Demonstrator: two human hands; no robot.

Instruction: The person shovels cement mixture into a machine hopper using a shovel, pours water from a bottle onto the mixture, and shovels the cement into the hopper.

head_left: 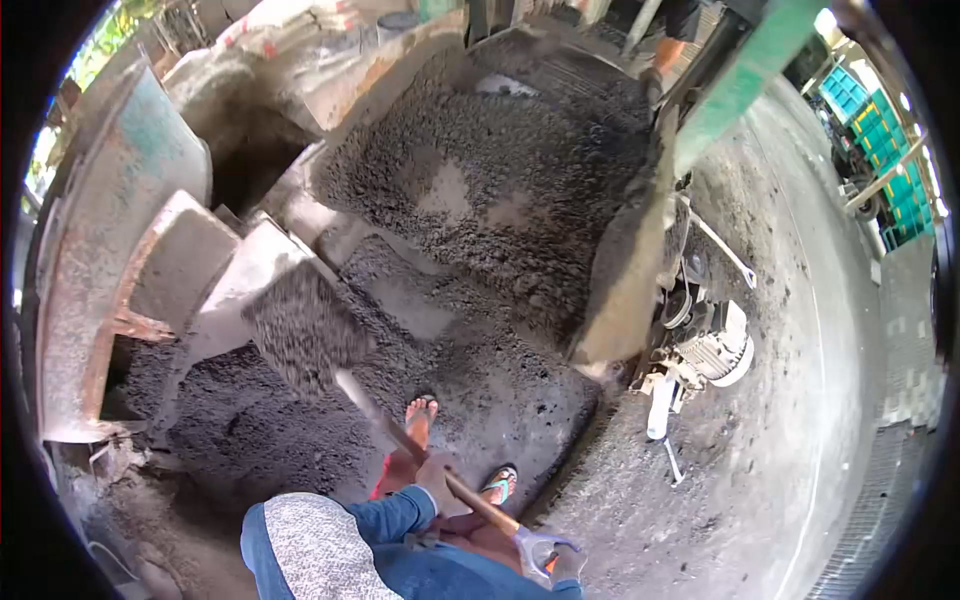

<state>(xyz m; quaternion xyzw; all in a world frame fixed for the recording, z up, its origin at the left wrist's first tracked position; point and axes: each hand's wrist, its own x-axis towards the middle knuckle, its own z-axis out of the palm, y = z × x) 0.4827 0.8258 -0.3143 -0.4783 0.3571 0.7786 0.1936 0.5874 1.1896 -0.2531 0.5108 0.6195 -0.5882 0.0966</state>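
My left hand (pixel 437 482) is wrapped round the wooden shaft of a shovel (pixel 405 440), partway along it. At the shaft's end, my right hand (pixel 568 563) grips the pale purple D-shaped handle. The shovel's blade lies under a heap of dark, grainy mix (pixel 308 325), which hides most of it and looks slightly blurred. That load is at the left, beside a pale metal chute (pixel 240 265). Below and around it, more dark mix (pixel 265 425) covers the floor by my feet.
A large bed of dark mix (pixel 540 210) lies ahead behind a low wall. To the right stand a motor (pixel 710 345) and a green post (pixel 745 80). Rusty curved metal panels (pixel 115 240) rise at the left. Another person's leg (pixel 668 55) shows at the top; a green truck (pixel 890 160) stands far right.
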